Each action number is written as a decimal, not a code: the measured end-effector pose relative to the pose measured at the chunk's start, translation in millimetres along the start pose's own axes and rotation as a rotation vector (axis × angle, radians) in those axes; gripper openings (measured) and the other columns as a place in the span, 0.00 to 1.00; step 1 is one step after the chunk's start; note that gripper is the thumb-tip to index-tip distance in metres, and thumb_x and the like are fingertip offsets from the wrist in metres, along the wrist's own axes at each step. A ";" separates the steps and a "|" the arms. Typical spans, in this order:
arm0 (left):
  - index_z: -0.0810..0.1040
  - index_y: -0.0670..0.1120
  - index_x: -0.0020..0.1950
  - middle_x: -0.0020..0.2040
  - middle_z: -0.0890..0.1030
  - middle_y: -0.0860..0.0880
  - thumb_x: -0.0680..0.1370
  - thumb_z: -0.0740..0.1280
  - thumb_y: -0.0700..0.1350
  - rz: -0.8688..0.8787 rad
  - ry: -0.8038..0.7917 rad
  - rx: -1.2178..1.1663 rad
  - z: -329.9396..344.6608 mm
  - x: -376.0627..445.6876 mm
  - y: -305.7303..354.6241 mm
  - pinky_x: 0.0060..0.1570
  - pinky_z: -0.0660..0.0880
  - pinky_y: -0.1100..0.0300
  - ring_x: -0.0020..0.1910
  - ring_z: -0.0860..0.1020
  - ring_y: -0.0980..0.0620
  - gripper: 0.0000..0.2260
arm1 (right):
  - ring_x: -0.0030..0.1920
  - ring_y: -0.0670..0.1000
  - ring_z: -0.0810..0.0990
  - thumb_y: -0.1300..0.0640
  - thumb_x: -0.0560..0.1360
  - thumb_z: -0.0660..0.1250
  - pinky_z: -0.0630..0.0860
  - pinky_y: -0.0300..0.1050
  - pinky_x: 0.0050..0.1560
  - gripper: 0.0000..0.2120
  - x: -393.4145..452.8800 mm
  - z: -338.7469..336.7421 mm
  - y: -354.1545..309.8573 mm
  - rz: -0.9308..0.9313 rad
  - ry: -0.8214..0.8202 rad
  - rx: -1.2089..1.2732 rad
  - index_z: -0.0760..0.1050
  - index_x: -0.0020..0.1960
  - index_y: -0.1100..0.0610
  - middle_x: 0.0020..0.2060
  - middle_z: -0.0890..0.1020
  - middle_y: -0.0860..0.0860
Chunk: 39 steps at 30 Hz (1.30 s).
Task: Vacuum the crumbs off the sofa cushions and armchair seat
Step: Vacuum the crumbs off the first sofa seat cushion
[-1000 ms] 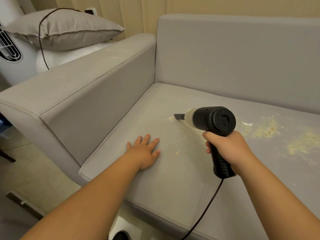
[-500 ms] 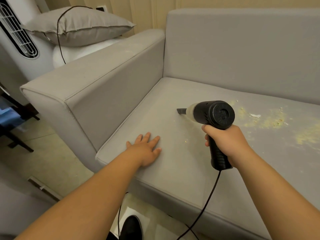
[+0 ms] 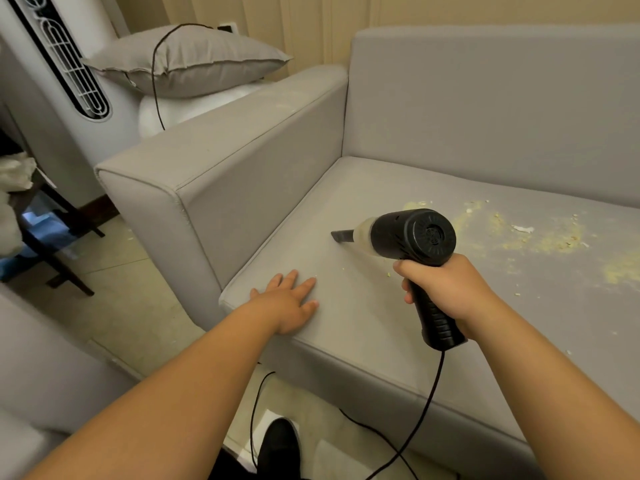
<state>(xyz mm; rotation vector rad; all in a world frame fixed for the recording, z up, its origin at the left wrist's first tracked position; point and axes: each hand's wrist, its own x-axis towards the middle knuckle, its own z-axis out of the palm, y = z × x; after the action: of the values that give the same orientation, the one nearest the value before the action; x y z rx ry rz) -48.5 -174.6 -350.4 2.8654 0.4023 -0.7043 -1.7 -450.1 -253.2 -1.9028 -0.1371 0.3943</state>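
Note:
A black handheld vacuum (image 3: 412, 239) with a pale dust cup and a dark flat nozzle (image 3: 341, 235) points left, its tip at the grey sofa seat cushion (image 3: 363, 334). My right hand (image 3: 446, 289) grips its pistol handle. My left hand (image 3: 291, 303) rests flat, fingers spread, on the cushion near its front left corner. Yellowish crumbs (image 3: 540, 240) lie scattered on the seat to the right of the vacuum, with a few specks (image 3: 389, 274) close to my right hand.
The sofa armrest (image 3: 221, 161) rises on the left, the backrest (image 3: 485, 98) behind. A grey pillow (image 3: 194, 60) and a white standing unit (image 3: 59, 81) sit beyond the armrest. The black cord (image 3: 426, 407) trails to the tiled floor beside my dark shoe (image 3: 278, 445). Another grey cushion edge (image 3: 38, 368) is at lower left.
The view has shifted left and down, showing more floor and armrest. The vacuum nozzle has moved slightly left across the seat, away from the crumbs. My left hand stays flat on the cushion.

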 end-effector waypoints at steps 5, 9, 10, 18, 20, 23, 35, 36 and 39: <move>0.43 0.65 0.83 0.85 0.39 0.54 0.84 0.47 0.66 0.014 -0.002 -0.004 7.0 -10.6 0.2 0.77 0.46 0.30 0.84 0.39 0.47 0.28 | 0.33 0.51 0.84 0.55 0.76 0.74 0.80 0.49 0.44 0.08 -20.1 8.2 5.1 0.008 0.000 0.002 0.82 0.46 0.62 0.34 0.85 0.54; 0.43 0.64 0.84 0.85 0.39 0.54 0.85 0.47 0.65 0.032 0.007 0.000 10.5 -20.8 2.9 0.77 0.46 0.30 0.84 0.39 0.47 0.28 | 0.34 0.53 0.86 0.55 0.74 0.75 0.80 0.50 0.43 0.09 -27.5 8.9 7.3 0.003 0.131 0.018 0.82 0.45 0.62 0.34 0.86 0.55; 0.43 0.64 0.84 0.85 0.39 0.54 0.85 0.47 0.65 0.034 0.011 -0.003 11.1 -22.7 3.2 0.77 0.46 0.31 0.84 0.39 0.47 0.28 | 0.36 0.55 0.86 0.55 0.74 0.75 0.81 0.51 0.44 0.09 -27.3 6.6 7.5 0.008 0.192 0.028 0.83 0.45 0.62 0.34 0.86 0.56; 0.43 0.65 0.84 0.85 0.39 0.54 0.85 0.47 0.64 0.036 0.015 -0.002 15.6 -23.6 -6.5 0.78 0.46 0.32 0.84 0.39 0.47 0.28 | 0.35 0.55 0.83 0.58 0.74 0.74 0.79 0.51 0.42 0.09 -22.5 -1.9 10.1 0.051 0.246 0.130 0.82 0.47 0.64 0.34 0.84 0.56; 0.43 0.65 0.84 0.85 0.39 0.54 0.85 0.47 0.64 0.044 0.023 0.002 15.9 -22.4 -8.2 0.78 0.46 0.32 0.84 0.40 0.47 0.28 | 0.33 0.53 0.84 0.58 0.74 0.75 0.79 0.49 0.41 0.09 -24.1 0.9 10.5 0.052 0.227 0.125 0.82 0.49 0.63 0.35 0.84 0.56; 0.43 0.64 0.84 0.85 0.39 0.54 0.85 0.47 0.64 0.061 0.019 0.014 16.3 -23.1 -8.1 0.78 0.46 0.32 0.84 0.40 0.47 0.28 | 0.32 0.53 0.83 0.58 0.75 0.75 0.79 0.48 0.40 0.09 -27.7 3.9 9.5 0.044 0.202 0.133 0.82 0.51 0.63 0.37 0.84 0.56; 0.45 0.62 0.84 0.85 0.41 0.51 0.85 0.49 0.63 0.093 -0.017 0.015 22.3 -55.5 11.4 0.80 0.46 0.37 0.84 0.42 0.44 0.28 | 0.32 0.51 0.83 0.58 0.75 0.74 0.79 0.45 0.38 0.11 -75.4 18.7 6.3 0.037 0.086 0.118 0.82 0.51 0.66 0.35 0.84 0.55; 0.45 0.62 0.84 0.85 0.42 0.51 0.85 0.49 0.64 0.104 -0.026 0.016 23.9 -56.6 12.8 0.80 0.46 0.38 0.84 0.42 0.44 0.28 | 0.32 0.51 0.83 0.58 0.75 0.75 0.79 0.46 0.38 0.11 -79.6 21.5 6.4 0.030 0.070 0.111 0.82 0.50 0.66 0.35 0.84 0.55; 0.45 0.61 0.84 0.85 0.42 0.51 0.85 0.50 0.64 0.110 -0.051 0.018 27.6 -62.1 15.1 0.80 0.47 0.38 0.84 0.43 0.44 0.29 | 0.32 0.51 0.84 0.57 0.74 0.75 0.80 0.48 0.41 0.09 -92.4 27.7 5.5 0.009 0.034 0.118 0.83 0.50 0.63 0.35 0.84 0.55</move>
<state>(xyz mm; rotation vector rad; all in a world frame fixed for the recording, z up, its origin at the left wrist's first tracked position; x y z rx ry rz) -108.9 -208.7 -343.7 2.8537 0.2305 -0.7626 -98.1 -453.5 -248.0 -1.7936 -0.0813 0.3682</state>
